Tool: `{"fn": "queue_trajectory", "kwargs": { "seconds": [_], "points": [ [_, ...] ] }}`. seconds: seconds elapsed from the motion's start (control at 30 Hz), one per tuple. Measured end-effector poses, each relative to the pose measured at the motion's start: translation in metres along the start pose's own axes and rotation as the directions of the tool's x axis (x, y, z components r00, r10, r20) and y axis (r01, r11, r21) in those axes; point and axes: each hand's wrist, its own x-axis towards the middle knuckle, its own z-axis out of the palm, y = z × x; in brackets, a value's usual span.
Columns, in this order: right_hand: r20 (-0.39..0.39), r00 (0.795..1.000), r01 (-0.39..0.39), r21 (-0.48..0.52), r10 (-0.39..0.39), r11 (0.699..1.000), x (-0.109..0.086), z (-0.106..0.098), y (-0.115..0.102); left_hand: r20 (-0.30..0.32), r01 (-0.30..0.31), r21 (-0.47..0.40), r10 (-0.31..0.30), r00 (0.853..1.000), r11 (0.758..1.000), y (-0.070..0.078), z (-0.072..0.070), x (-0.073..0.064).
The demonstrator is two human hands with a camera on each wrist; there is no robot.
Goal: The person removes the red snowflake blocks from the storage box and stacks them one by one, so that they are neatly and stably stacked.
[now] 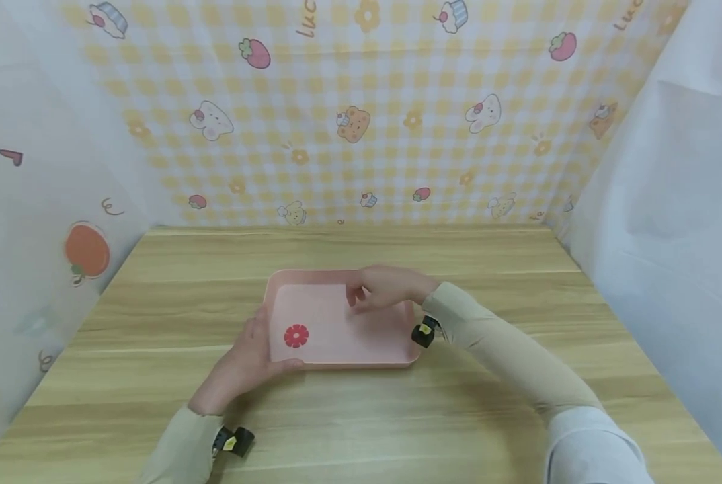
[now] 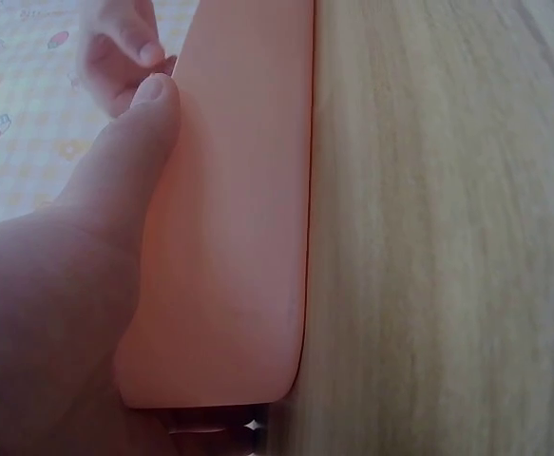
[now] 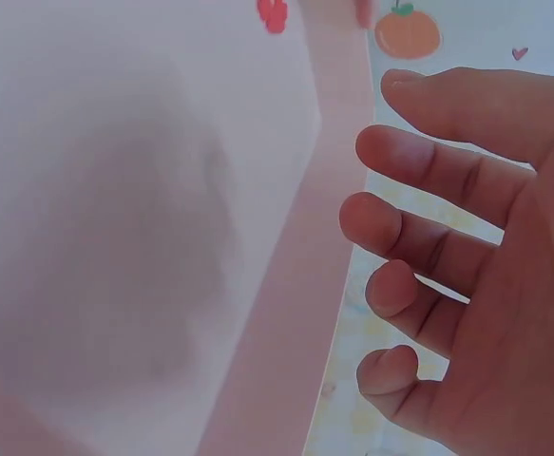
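Observation:
A shallow pink rectangular tray [image 1: 321,306] lies on the wooden table, with a red flower shape [image 1: 296,335] on its floor near the front left. My left hand [image 1: 243,356] grips the tray's front left corner, fingers along the left side and thumb at the front rim. In the left wrist view that thumb lies on the edge of the tray's outer wall [image 2: 224,209]. Above the back right part of the tray is my right hand [image 1: 388,288], its fingers loosely bent and holding nothing. The right wrist view shows those fingers [image 3: 372,220] apart, over the tray's rim.
Bare wooden tabletop [image 1: 488,417] surrounds the tray. A yellow checked cloth [image 1: 397,81] with cartoon prints hangs behind the table, and pale sheets [image 1: 688,202] close off both sides. Each wrist carries a small black camera [image 1: 424,332].

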Motion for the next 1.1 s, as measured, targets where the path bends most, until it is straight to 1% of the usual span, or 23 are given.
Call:
{"fn": "queue_trajectory", "kwargs": {
  "seconds": [0.1,0.33,0.5,0.6,0.67,0.77,0.9,1.0,1.1],
  "points": [
    [0.022,1.000,0.017,-0.001,-0.017,1.000,0.011,0.001,-0.008,0.009,0.008,0.005,-0.008,1.000,1.000,-0.001,0.000,0.000],
    [0.039,0.996,0.086,0.012,-0.086,0.996,0.037,0.004,-0.025,0.000,0.006,0.007,-0.006,1.000,1.000,-0.003,-0.003,-0.001],
    [0.062,0.988,0.140,-0.011,-0.139,0.990,0.057,0.016,-0.032,-0.002,0.005,-0.003,-0.005,1.000,1.000,-0.002,-0.003,-0.003],
    [0.063,0.987,0.147,-0.025,-0.146,0.989,0.067,0.023,-0.035,0.006,0.017,-0.009,-0.017,1.000,1.000,-0.001,-0.003,-0.003],
    [0.062,0.986,0.157,-0.030,-0.155,0.987,0.072,0.029,-0.035,0.024,0.038,0.001,-0.038,0.999,0.999,0.000,-0.003,-0.003],
    [0.063,0.986,0.153,-0.005,-0.152,0.988,0.077,0.039,-0.035,0.043,0.057,0.022,-0.058,0.997,0.998,0.000,-0.004,-0.002],
    [0.059,0.988,0.145,0.005,-0.145,0.989,0.082,0.049,-0.036,0.032,0.040,0.031,-0.041,0.999,0.999,0.001,-0.004,-0.003],
    [0.060,0.985,0.163,-0.046,-0.160,0.986,0.085,0.053,-0.037,0.015,0.028,0.026,-0.029,0.999,0.999,0.002,-0.004,-0.003],
    [0.055,0.984,0.175,-0.114,-0.169,0.978,0.085,0.057,-0.037,0.022,0.021,0.034,-0.022,1.000,0.999,0.003,-0.005,-0.002]
  ]
}}
